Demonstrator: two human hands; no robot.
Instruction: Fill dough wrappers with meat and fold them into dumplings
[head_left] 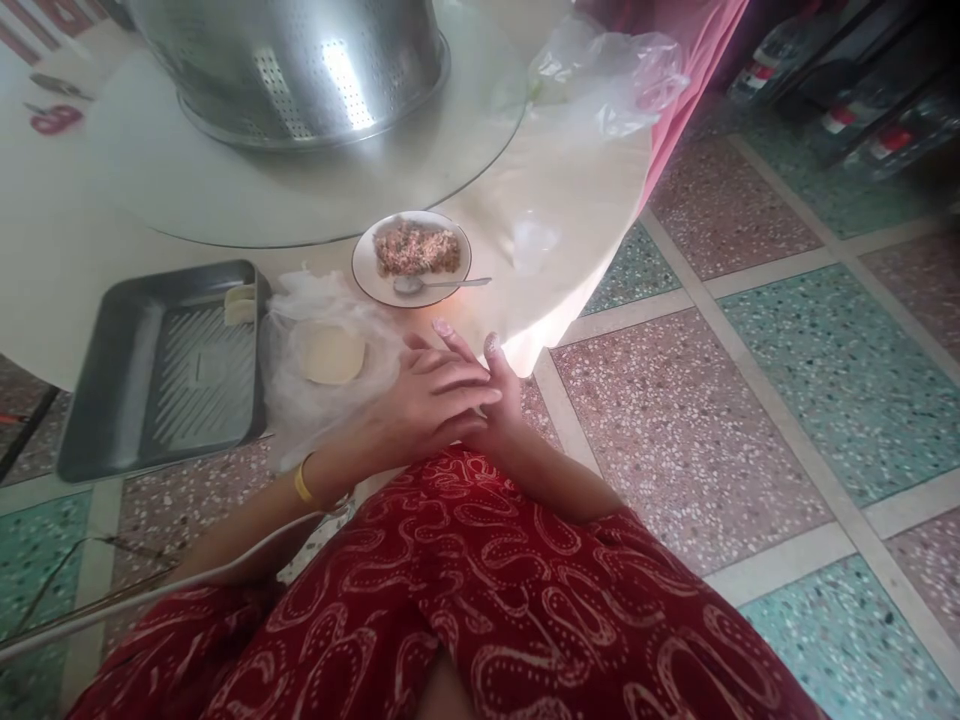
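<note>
My left hand lies flat across my right hand at the table's near edge, above my lap in red patterned cloth. Neither hand holds anything; the fingers are stretched out and dusted with flour. Just left of the hands a stack of round pale dough wrappers rests on a clear plastic bag. Beyond the fingertips stands a white plate of minced filling with a metal spoon on its rim. A yellow band circles my left wrist.
A grey metal tray with a few folded dumplings in its far corner sits at the left. A big perforated steel bowl stands on a glass turntable. Crumpled clear plastic lies at the table's far right. Terrazzo tile floor at right.
</note>
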